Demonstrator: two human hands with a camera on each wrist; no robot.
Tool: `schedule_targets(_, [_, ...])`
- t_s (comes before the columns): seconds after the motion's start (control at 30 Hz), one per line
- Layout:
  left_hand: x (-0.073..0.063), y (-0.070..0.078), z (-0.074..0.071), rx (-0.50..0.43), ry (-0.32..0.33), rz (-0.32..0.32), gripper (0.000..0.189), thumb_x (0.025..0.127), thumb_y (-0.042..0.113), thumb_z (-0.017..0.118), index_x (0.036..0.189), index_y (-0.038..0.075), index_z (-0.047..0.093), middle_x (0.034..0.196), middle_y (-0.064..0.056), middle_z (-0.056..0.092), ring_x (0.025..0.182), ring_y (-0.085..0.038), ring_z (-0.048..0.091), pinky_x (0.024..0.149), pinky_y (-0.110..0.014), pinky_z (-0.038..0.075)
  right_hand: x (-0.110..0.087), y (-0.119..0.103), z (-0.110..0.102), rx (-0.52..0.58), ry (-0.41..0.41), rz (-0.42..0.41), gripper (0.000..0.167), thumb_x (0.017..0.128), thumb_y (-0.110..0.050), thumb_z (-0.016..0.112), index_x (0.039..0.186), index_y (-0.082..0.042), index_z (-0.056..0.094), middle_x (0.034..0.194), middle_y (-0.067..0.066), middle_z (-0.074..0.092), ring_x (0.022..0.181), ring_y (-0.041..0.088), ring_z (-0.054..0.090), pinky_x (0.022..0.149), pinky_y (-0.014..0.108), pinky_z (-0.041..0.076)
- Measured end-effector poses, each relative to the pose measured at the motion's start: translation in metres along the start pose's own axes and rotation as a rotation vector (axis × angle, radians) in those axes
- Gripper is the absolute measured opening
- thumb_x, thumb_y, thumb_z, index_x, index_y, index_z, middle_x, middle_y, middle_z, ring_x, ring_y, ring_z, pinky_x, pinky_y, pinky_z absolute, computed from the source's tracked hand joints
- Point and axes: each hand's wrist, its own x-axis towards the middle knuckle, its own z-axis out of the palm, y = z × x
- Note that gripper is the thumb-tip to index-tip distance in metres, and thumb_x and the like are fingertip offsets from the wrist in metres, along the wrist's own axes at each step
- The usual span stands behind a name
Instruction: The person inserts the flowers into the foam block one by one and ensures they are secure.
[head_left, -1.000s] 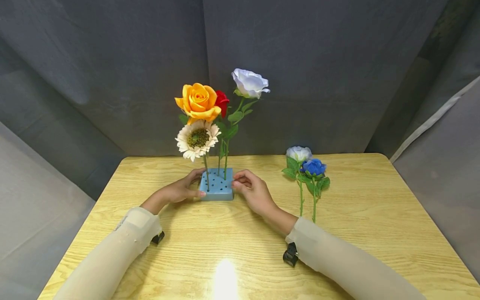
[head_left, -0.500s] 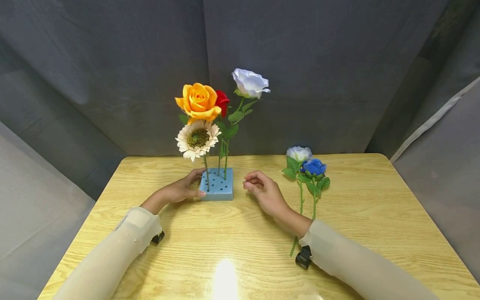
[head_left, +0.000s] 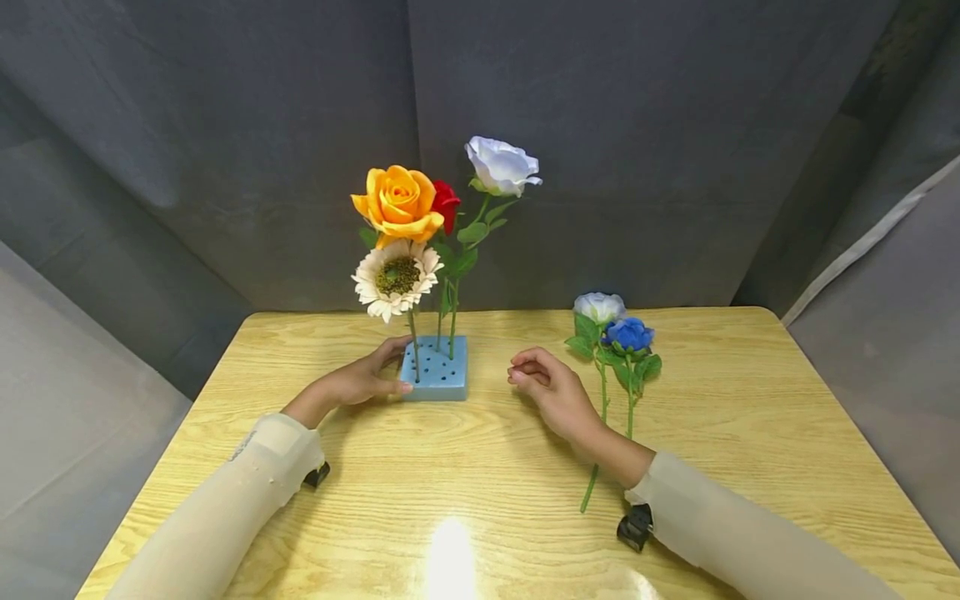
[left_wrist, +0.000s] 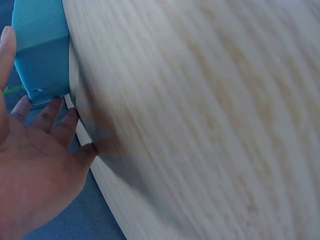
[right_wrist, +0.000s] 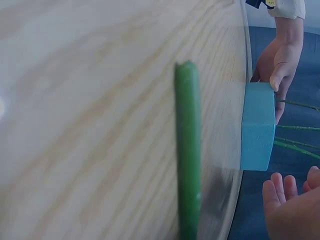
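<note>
In the head view a blue foam block [head_left: 438, 392] with several holes on top stands on the table. My left hand [head_left: 363, 377] holds its left side, thumb at the front corner and fingers toward the back. A cream sunflower [head_left: 397, 277], an orange rose [head_left: 398, 202], a red rose [head_left: 447, 206] and a white rose [head_left: 501, 167] stand upright above it, stems set into the block. Right of the block, apart from it, my right hand [head_left: 553, 392] is empty with loosely bent fingers. In the right wrist view its fingers show below the block [right_wrist: 257, 127].
A white flower [head_left: 599, 308] and a blue flower [head_left: 630, 334] lie at the right, the right forearm crossing over their stems. A green stem end [right_wrist: 188, 145] fills the foreground of the right wrist view. Grey curtains [head_left: 645, 150] hang behind the wooden table [head_left: 360, 500].
My right hand has drawn back from the block's right edge, moving right toward the lying flowers and uncovering a stem end. My left hand, the block and the standing flowers stay about where they were.
</note>
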Motion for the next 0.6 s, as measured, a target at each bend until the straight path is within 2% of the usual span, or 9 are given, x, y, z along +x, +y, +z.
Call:
schedule_targets(0.1, [-0.001,0.001,0.0,-0.008,-0.001,-0.003,0.092,0.1,0.024,0.071,0.167,0.022,0.008,0.171,-0.018,0.009,0.158,-0.04,0.007,0.122,-0.066,0.016,-0.003,0.001,-0.005,-0.02,0.014,-0.002,0.022,0.104,-0.011,0.063,0.123,-0.002,0.063,0.12,0.025,0.066,0.111,0.032,0.067,0.092,0.025,0.056])
schedule_targets(0.17, [-0.001,0.001,0.001,-0.01,0.0,-0.004,0.093,0.099,0.025,0.071,0.167,0.022,0.008,0.171,-0.018,0.009,0.158,-0.04,0.007,0.122,-0.066,0.016,-0.005,0.003,-0.008,-0.035,0.024,-0.001,0.022,0.103,-0.012,0.064,0.123,-0.002,0.063,0.12,0.025,0.066,0.111,0.031,0.067,0.09,0.02,0.054])
schedule_targets(0.6, [-0.002,0.002,0.001,-0.019,0.0,-0.001,0.092,0.1,0.023,0.071,0.167,0.023,0.008,0.171,-0.019,0.008,0.158,-0.04,0.007,0.122,-0.066,0.016,-0.025,0.01,-0.03,-0.098,0.085,0.018,0.028,0.103,-0.015,0.065,0.127,0.0,0.062,0.122,0.019,0.067,0.114,0.031,0.065,0.092,0.017,0.051])
